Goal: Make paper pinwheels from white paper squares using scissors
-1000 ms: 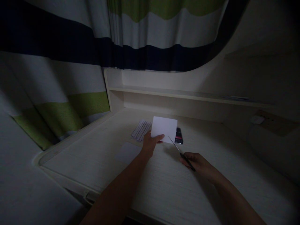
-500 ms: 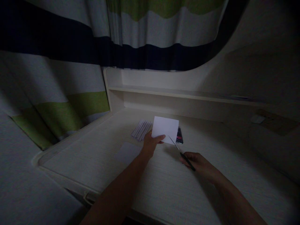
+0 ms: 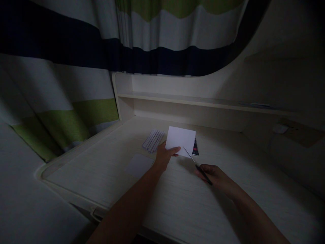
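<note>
My left hand [image 3: 164,156] pinches the lower left edge of a white sheet of paper [image 3: 180,139] and holds it up above the pale desk [image 3: 177,200]. My right hand [image 3: 215,176] is closed around the dark handles of a pair of scissors [image 3: 194,161]. The thin blades point up and left, and their tip reaches the paper's lower edge. Both forearms stretch in from the bottom of the view.
Several white paper strips [image 3: 153,140] lie fanned out behind my left hand. A flat pale sheet [image 3: 138,165] rests on the desk to the left. A small dark object [image 3: 195,149] sits behind the held paper. A shelf [image 3: 203,101] and striped curtain [image 3: 76,84] stand behind.
The paper and my left hand have shifted slightly to the right, bringing the paper's lower edge onto the scissor tip. My right hand has barely moved.
</note>
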{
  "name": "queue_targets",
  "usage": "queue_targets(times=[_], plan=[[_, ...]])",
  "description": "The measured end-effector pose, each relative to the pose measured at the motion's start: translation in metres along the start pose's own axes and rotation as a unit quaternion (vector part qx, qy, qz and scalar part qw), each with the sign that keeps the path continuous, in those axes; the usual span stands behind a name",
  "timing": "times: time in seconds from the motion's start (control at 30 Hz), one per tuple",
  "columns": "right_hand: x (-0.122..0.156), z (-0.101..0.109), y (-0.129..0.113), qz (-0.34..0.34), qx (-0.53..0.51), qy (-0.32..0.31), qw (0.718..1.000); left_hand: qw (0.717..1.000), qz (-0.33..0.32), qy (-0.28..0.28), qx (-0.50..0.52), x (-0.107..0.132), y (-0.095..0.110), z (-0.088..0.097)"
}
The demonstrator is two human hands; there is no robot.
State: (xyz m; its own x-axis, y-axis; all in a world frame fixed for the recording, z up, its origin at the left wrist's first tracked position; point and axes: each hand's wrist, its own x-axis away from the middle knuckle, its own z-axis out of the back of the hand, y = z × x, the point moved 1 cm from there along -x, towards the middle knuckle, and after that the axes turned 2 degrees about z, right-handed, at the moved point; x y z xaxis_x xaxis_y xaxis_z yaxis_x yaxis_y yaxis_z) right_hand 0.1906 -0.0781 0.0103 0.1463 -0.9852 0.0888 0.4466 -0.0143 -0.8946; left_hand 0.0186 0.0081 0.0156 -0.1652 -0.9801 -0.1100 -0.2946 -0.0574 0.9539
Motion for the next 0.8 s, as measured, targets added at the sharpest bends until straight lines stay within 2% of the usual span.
queue_targets(times=[0.8], plan=[[-0.0014,-0.0005,0.0034,0.008,-0.01,0.007,1.0,1.0,-0.008,-0.026,-0.011,0.0004,-0.0028,0.0005]])
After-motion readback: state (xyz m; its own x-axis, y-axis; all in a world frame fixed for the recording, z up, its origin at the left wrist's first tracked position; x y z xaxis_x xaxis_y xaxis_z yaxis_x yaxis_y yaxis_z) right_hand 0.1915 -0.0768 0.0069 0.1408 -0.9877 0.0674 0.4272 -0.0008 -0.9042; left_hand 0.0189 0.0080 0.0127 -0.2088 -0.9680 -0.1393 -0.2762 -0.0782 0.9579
